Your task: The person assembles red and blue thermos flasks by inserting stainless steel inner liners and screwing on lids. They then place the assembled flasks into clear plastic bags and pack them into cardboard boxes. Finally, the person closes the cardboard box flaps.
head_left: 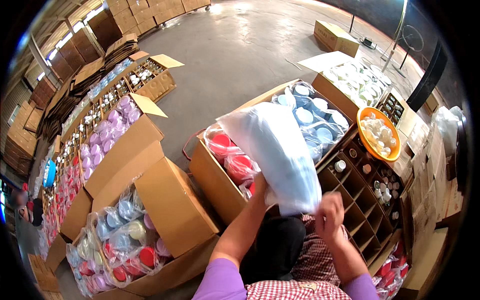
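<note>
A large, cloudy plastic bag [282, 155] with light blue contents hangs slantwise in front of me, above the open cartons. My left hand [260, 189] holds it from the left and below, its fingers mostly hidden behind the plastic. At the bag's lower right corner, my right hand [329, 214] is closed in a fist-like pinch against the edge of the plastic, slightly blurred. Just beyond the bag stands a carton of bagged light blue cup-shaped pieces [312, 117]. Bagged red cup-shaped pieces [235, 162] fill the carton section left of it.
A divided carton [357, 215] with a few bottles stands on my right, beside an orange bowl [378, 134] of small clear pieces. Left of me is an open carton [175, 205] of mixed bagged pieces. Long rows of filled cartons [112, 120] run along the far left. A person [36, 210] is at far left.
</note>
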Demonstrator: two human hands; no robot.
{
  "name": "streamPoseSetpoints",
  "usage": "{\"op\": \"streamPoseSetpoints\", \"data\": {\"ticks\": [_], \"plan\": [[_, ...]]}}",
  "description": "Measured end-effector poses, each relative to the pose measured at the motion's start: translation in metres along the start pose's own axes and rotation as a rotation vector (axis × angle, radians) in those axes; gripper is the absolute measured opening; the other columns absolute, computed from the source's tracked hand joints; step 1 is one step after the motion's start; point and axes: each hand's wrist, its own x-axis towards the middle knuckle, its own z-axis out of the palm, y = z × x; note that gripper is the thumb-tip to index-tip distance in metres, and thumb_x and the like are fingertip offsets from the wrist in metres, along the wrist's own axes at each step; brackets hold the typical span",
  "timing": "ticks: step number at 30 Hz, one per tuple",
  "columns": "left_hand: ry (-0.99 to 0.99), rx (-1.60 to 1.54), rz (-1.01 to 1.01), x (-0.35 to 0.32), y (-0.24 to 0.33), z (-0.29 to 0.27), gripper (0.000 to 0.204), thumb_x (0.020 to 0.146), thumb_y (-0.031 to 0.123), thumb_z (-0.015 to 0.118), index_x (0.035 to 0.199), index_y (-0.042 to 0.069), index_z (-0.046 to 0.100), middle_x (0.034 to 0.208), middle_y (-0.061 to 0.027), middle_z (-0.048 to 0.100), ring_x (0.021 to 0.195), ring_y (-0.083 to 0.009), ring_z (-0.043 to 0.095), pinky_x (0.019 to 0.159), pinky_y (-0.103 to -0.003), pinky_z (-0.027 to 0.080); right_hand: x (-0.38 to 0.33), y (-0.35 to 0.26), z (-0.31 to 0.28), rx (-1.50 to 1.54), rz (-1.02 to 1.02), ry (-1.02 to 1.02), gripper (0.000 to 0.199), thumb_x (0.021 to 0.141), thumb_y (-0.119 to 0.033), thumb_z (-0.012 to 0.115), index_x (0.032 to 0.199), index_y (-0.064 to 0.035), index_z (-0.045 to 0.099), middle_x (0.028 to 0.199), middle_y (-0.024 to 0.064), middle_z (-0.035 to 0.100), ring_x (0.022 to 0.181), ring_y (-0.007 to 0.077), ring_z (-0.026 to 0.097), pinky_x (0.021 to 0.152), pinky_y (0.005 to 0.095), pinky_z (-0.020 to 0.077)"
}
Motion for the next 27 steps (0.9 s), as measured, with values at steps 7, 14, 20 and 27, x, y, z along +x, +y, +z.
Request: {"op": "streamPoseSetpoints", "data": {"ticks": [7,14,20,27], "plan": [[-0.42,0.065,0.302,0.141,0.066,-0.064,0.044,0.089,0.03,0.045,0.121,-0.001,0.046,0.114,-0.014,0.054,0.101,-0.0288,0.052,0.088,-0.039,0.043,0.124,0.13,0.19,0.096,0.437,0.097,0.02,0.071,-0.004,0.069,0.079,-0.0036,0.05,0.077,0.0109,0.053,0.074,0.0305,0.052,0.068,0.0387,0.0435],[0.393,-0.095,0.099,0.144,0.086,-0.1,0.03,0.093,0.017,0.035,0.112,0.0,0.052,0.099,-0.0143,0.062,0.085,-0.0286,0.061,0.075,-0.039,0.051,0.083,0.224,0.323,-0.065,0.596,-0.165,0.014,0.075,-0.012,0.065,0.083,-0.0075,0.055,0.086,0.0113,0.058,0.085,0.0325,0.056,0.074,0.0421,0.0463],[0.451,-0.03,0.098,0.12,0.103,-0.071,0.024,0.094,0.011,0.035,0.114,0.009,0.048,0.081,-0.0095,0.057,0.046,-0.0128,0.038,0.04,-0.023,0.028,0.06,0.276,0.339,-0.017,0.64,-0.226,0.018,0.075,-0.014,0.063,0.092,-0.0099,0.059,0.091,0.0139,0.062,0.086,0.0334,0.061,0.073,0.0421,0.0488],[0.454,0.148,0.231,0.069,0.098,-0.049,0.042,0.092,0.005,0.042,0.134,0.004,0.036,0.09,-0.0157,0.064,0.051,-0.0139,0.052,0.042,-0.024,0.034,0.057,0.313,0.348,-0.333,0.515,-0.622,0.016,0.075,-0.009,0.058,0.09,-0.0087,0.063,0.086,0.0157,0.066,0.082,0.0331,0.065,0.072,0.0425,0.0512]]}}
